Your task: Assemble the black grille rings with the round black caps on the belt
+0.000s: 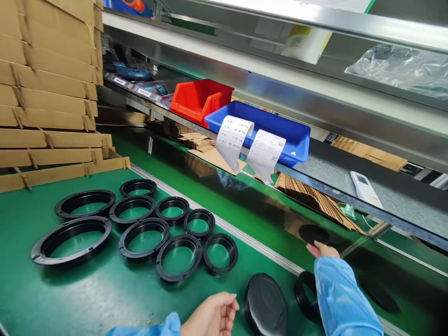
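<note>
My left hand (217, 313) is at the bottom centre, its fingers loosely curled together and nothing visible in them. Just right of it sits a black round piece (266, 303) with a smooth, slightly wrinkled top. My right hand (324, 249) reaches forward at the right, fingertips closed on the near edge of a thin black disc (314, 233). Under the right forearm, a black ring (305, 294) is partly hidden by the blue sleeve. Several black flanged rings, among them a large ring (72, 240) and a smaller ring (220, 253), lie on the green table to the left.
Stacked cardboard dividers (49, 93) rise at the left. A metal shelf above the table holds a red bin (201, 100), a blue tray (259, 126) with hanging printed labels (234, 140), and a white remote-like device (366, 189). Another black disc (380, 291) lies at the right.
</note>
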`<control>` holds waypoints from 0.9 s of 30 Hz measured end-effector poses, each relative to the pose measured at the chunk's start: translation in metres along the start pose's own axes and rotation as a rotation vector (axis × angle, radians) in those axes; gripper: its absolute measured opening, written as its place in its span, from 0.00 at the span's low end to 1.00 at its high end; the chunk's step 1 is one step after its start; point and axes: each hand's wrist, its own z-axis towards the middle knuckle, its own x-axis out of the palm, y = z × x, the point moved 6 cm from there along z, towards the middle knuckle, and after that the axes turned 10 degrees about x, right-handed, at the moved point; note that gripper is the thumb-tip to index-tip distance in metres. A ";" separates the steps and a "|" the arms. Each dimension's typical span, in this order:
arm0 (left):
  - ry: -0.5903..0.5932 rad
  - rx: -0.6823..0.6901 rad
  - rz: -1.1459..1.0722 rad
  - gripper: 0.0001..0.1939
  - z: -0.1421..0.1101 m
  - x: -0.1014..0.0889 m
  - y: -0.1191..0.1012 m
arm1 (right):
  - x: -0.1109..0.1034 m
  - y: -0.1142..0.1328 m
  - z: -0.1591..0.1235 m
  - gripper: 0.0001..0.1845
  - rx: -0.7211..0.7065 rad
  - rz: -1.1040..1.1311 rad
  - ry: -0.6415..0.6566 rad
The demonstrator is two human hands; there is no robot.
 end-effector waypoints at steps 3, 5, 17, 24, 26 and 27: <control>0.039 0.090 -0.006 0.12 -0.008 0.012 -0.018 | 0.015 -0.015 -0.036 0.12 0.104 0.037 0.072; 0.098 0.151 -0.059 0.13 -0.014 0.023 -0.030 | 0.031 -0.037 -0.083 0.14 0.130 0.066 0.224; 0.382 0.179 -0.335 0.33 -0.027 0.046 -0.041 | 0.064 -0.154 -0.261 0.25 -0.094 -0.360 0.397; 0.453 0.026 -0.222 0.41 -0.036 0.049 -0.020 | 0.052 -0.121 -0.269 0.16 -0.965 -0.791 0.111; 0.438 -0.028 -0.215 0.44 -0.037 0.049 -0.011 | 0.049 -0.123 -0.269 0.17 -0.963 -0.808 0.103; 0.430 -0.050 -0.211 0.45 -0.036 0.049 -0.008 | 0.047 -0.124 -0.268 0.17 -0.956 -0.797 0.110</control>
